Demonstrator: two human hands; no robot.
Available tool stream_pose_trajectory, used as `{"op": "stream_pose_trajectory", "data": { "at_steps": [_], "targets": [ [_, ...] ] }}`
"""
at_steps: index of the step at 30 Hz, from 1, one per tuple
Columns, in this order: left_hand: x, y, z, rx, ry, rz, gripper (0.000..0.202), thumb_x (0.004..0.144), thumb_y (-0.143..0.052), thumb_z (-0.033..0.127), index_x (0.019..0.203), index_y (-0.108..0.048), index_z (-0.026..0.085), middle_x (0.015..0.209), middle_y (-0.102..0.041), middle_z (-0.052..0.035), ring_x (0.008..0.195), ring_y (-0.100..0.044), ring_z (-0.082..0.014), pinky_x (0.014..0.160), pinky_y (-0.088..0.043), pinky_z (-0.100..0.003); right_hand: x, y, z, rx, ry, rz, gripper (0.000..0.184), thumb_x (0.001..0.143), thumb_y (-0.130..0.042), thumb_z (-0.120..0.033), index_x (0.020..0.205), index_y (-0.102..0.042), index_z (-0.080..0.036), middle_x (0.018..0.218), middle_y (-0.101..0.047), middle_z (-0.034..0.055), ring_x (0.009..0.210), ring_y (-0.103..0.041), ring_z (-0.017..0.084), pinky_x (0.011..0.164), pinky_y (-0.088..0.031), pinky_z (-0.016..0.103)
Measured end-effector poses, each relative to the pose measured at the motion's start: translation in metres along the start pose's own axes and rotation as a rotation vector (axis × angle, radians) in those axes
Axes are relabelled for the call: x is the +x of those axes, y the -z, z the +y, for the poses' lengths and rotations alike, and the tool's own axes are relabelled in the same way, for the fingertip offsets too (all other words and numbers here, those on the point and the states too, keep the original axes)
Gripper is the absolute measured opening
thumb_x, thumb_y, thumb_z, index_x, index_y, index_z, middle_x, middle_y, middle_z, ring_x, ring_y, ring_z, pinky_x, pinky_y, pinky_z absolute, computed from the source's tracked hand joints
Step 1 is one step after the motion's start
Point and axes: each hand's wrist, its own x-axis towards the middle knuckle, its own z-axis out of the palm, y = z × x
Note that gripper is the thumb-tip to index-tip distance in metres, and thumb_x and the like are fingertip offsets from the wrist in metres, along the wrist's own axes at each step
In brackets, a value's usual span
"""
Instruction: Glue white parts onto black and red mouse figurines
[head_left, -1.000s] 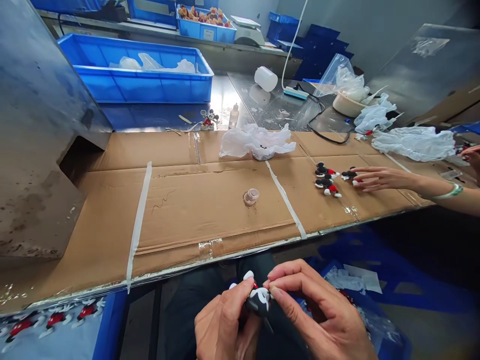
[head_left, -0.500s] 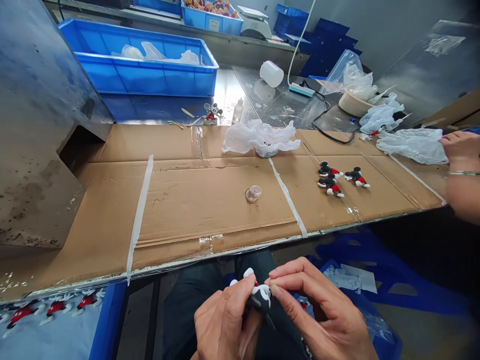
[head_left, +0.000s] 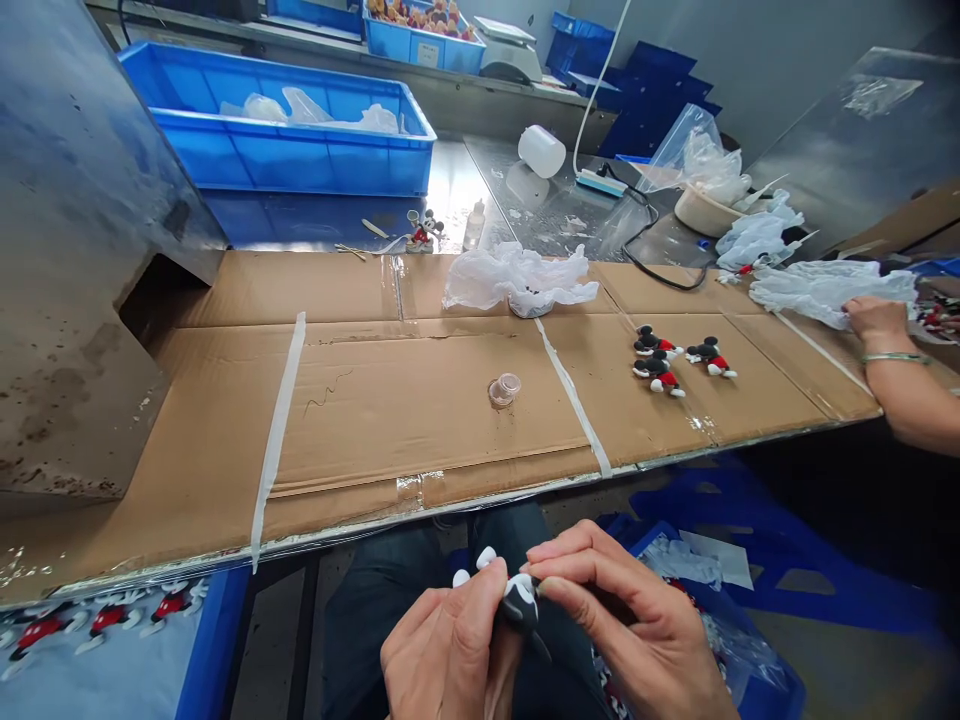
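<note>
Cardboard, taped at the seams, covers the bench. Blue bin with plastic bags sits back left, a crumpled white bag mid-bench, and a co-worker's hand rests far right on more plastic. Below the bench edge, over the lap, the left hand has its grip closed round a mouse figurine. The right hand pinches its head. Likely fine detail work at the head, needing a steady hold and light fingertip force. Three figurines lie on the right of the bench, with a tiny clear cup at centre.
</note>
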Motion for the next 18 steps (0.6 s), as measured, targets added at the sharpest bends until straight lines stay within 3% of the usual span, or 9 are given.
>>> {"op": "stream_pose_trajectory", "data": {
  "at_steps": [3, 7, 10, 15, 18],
  "targets": [
    [-0.004, -0.004, -0.004, -0.013, 0.009, 0.031, 0.021, 0.093, -0.068, 0.013, 0.112, -0.064, 0.004, 0.082, -0.082, -0.0110, 0.063, -0.075, -0.0108, 0.060, -0.057, -0.019, -0.003, 0.003, 0.004, 0.008, -0.005, 0.033, 0.023, 0.104, -0.059, -0.020, 0.111, -0.076, -0.034, 0.109, -0.074, -0.0019, 0.103, -0.070, 0.016, 0.094, -0.055, 0.021],
    [-0.010, -0.012, -0.003, -0.021, 0.072, 0.137, 0.017, 0.095, -0.066, 0.016, 0.110, -0.067, 0.007, 0.080, -0.081, -0.0070, 0.060, -0.073, -0.0099, 0.058, -0.054, -0.020, -0.006, 0.002, 0.006, -0.045, 0.064, 0.097, 0.025, 0.099, -0.064, -0.013, 0.110, -0.076, -0.033, 0.107, -0.075, -0.0018, 0.099, -0.071, 0.016, 0.091, -0.056, 0.021],
    [-0.005, -0.011, 0.001, -0.012, 0.064, 0.136, 0.015, 0.097, -0.063, 0.017, 0.108, -0.067, 0.008, 0.078, -0.081, -0.0066, 0.057, -0.072, -0.0095, 0.056, -0.053, -0.020, -0.006, 0.001, 0.006, -0.067, 0.124, 0.093, 0.027, 0.097, -0.065, -0.008, 0.108, -0.075, -0.030, 0.103, -0.075, -0.0018, 0.096, -0.071, 0.016, 0.088, -0.057, 0.021],
    [0.009, 0.000, 0.001, -0.001, -0.032, 0.031, 0.012, 0.099, -0.059, 0.014, 0.106, -0.064, 0.006, 0.074, -0.081, -0.0107, 0.052, -0.071, -0.0098, 0.050, -0.053, -0.018, -0.003, 0.001, 0.006, -0.112, 0.171, 0.044, 0.026, 0.094, -0.066, -0.006, 0.106, -0.074, -0.028, 0.100, -0.074, -0.0015, 0.092, -0.071, 0.015, 0.086, -0.057, 0.020],
    [0.012, 0.000, 0.001, -0.017, -0.051, 0.055, 0.014, 0.099, -0.059, 0.015, 0.108, -0.063, 0.005, 0.075, -0.081, -0.0118, 0.055, -0.074, -0.0107, 0.051, -0.053, -0.019, -0.003, 0.002, 0.003, -0.137, 0.171, 0.039, 0.022, 0.095, -0.066, -0.007, 0.102, -0.073, -0.027, 0.097, -0.073, -0.0009, 0.089, -0.071, 0.015, 0.082, -0.058, 0.019]
  ]
}}
